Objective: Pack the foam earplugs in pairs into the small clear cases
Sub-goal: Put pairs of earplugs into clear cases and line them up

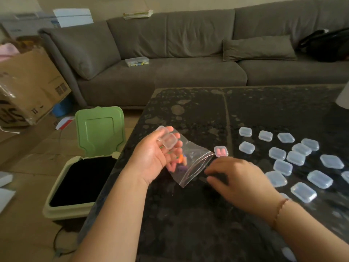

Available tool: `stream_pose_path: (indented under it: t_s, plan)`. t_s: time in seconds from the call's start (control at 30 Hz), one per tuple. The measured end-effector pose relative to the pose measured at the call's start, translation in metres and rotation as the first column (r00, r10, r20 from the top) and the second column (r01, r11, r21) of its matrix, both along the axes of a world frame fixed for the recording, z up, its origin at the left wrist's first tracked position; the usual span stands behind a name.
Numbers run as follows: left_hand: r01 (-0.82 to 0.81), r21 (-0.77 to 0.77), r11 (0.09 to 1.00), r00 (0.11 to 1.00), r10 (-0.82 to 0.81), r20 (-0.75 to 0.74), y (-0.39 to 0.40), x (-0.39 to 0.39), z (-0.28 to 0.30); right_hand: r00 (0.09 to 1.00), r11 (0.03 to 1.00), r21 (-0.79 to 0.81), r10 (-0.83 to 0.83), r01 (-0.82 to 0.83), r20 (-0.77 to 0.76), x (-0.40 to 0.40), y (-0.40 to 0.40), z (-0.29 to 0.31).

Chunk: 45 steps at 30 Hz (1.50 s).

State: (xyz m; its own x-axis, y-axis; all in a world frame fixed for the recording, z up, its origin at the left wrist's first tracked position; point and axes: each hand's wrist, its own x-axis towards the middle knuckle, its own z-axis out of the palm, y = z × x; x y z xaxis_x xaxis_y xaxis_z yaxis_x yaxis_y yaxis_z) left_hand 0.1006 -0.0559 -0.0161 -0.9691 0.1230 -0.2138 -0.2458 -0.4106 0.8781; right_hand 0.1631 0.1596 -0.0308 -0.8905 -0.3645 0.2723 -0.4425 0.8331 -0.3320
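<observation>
My left hand (154, 156) is palm up over the left part of the dark table (198, 110) and holds an open small clear case (168, 139) at its fingertips. Under that hand lies a clear zip bag (190, 163) with several coloured foam earplugs (180, 162) inside. My right hand (239, 179) hovers low just right of the bag's mouth, fingers curled downward; whether it pinches anything is hidden. A shut case with two pink earplugs (221, 151) sits just beyond the bag. Several empty shut clear cases (294, 157) are spread over the table's right side.
A green-lidded bin (83, 178) stands open on the floor left of the table. A grey sofa (170, 53) runs along the back, with a small box of bits on its seat. A cardboard box (28, 86) stands at far left. A white object (343, 97) touches the table's right edge.
</observation>
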Motion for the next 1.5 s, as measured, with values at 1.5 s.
stream_pose_path:
  t_s: [1.5]
  plan:
    - [-0.245,0.132,0.961,0.951,0.211,0.226,-0.007,-0.003,-0.009,0.923,0.924,0.037,-0.381,0.380,0.046,-0.024,-0.083,-0.029]
